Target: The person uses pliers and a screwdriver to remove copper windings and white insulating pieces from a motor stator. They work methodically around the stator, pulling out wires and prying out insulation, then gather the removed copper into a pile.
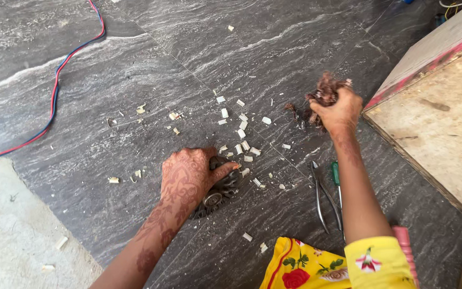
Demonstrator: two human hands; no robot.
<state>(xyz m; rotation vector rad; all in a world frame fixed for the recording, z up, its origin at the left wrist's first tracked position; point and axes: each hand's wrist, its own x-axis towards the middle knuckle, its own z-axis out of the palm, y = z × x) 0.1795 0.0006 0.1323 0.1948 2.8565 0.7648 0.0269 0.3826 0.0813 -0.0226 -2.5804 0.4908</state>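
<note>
1. Left hand (188, 179): pressed palm-down over a round, dark metal part (219, 194) lying on the grey stone floor (274, 48), fingers curled around its upper edge.
2. Right hand (338, 109): closed in a fist around a tangled bundle of reddish-brown wire (322, 93), lifted just above the floor.
3. Handling, metal part: it appears heavy and rigid, with a slotted rim; holding it by the rim from above looks firmest.
4. Handling, wire bundle: it appears light, springy and loose, so a full-fist hold suits it.
5. Nearby: pliers (322, 195) and a green-handled screwdriver (337, 179) beside the right forearm; pale scraps (244, 145) scattered between the hands.
6. Hidden: the palm covers most of the metal part; the wooden board (439, 123) is cut off at the picture's edge.
</note>
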